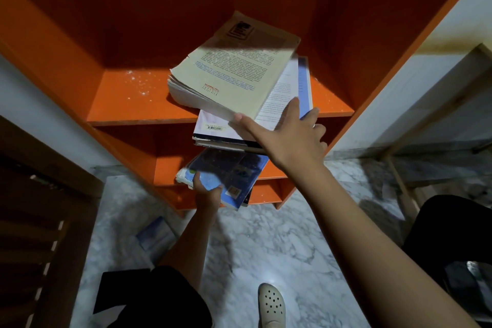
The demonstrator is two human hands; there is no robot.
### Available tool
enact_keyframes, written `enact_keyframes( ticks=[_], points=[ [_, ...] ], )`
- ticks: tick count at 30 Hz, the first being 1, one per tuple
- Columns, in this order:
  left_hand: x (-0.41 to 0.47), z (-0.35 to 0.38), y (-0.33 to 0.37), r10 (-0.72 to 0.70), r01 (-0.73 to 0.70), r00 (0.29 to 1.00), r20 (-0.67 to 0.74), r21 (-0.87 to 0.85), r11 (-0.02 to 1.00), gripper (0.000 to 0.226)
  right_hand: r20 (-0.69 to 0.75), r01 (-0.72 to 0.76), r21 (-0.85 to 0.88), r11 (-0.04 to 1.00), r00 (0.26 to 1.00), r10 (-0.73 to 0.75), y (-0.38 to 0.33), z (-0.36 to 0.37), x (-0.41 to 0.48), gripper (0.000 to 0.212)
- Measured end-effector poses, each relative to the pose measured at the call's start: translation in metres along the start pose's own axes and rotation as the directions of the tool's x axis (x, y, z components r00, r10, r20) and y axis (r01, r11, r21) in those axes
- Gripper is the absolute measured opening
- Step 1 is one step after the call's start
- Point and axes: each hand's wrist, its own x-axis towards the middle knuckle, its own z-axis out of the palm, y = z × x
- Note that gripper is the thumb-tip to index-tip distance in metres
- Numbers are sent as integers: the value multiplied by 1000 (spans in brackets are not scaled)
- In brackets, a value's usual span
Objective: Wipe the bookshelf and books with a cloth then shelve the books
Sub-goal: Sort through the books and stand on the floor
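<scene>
- The stack of books [213, 128] lies on the upper shelf board [127, 98] of the orange bookshelf [66, 42], right of centre. Its near end overhangs the board's front edge.
- The left half of the shelf board is bare, with open room up to the left side panel.
- The right hand [290, 130] rests on the near right corner of the stack. The thumb and fingers [292, 104] are spread wide and lie straight on the top covers.
- The left hand [207, 192] holds a blue book [229, 173] lower down, in front of the lower compartments. The thumb lies on the cover and the fingers curl under the edge.
- The cream book [231, 74] lies on top of the stack, tilted, back cover up, with printed text and fanned pages.
- White specks lie scattered on the shelf board.
- The bookshelf stands on a marble floor [253, 234] against a white wall.
- A small book [157, 234], blurred, lies on the floor. A pale sandal [271, 303] shows at the bottom.
</scene>
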Motion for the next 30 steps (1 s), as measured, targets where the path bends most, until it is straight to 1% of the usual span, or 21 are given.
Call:
enact_keyframes(
  ticks=[2,7,9,11,13,14,16,17,18,20,22,26,30],
  points=[
    [0,-1,1,12,-12,1000,-9,2,1000,78,-32,9,17,1000,999,-8,6,1,3,111],
    [-3,-1,7,-29,29,999,-22,10,1000,78,-82,59,155,986,996,-47,16,-6,10,81],
    [-2,-1,6,-25,26,999,-33,27,999,78,-157,156,121,980,978,-137,13,-7,9,77],
    [0,-1,4,-1,3,999,-34,54,999,79,-220,310,88,947,933,-285,6,-4,9,74],
    [0,-1,4,11,-9,1000,-29,70,997,79,-173,404,55,913,905,-389,-3,0,12,74],
    [1,-1,3,12,-10,1000,-29,74,997,79,-141,428,-24,904,893,-427,-6,2,16,76],
    [1,-2,4,7,-5,1000,-25,83,997,80,-95,444,-233,865,875,-474,-13,3,24,82],
    [1,-2,4,4,-2,1000,-22,83,997,80,-68,454,-295,841,868,-492,-16,2,29,83],
    [3,-3,3,7,-5,1000,-22,83,997,80,-38,483,-315,817,854,-519,-19,0,33,82],
    [3,-5,4,20,-18,1000,-18,81,997,79,30,561,-292,774,815,-579,-24,-3,38,78],
    [2,-5,5,28,-27,1000,-14,82,996,77,74,603,-294,741,788,-612,-24,-2,41,73],
    [-1,-4,9,-2,3,1000,-22,74,997,77,83,622,-270,735,775,-626,-15,1,43,66],
    [-3,-4,12,-28,28,1000,4,26,999,79,53,658,-225,718,744,-666,4,-7,37,60]
  ],
)
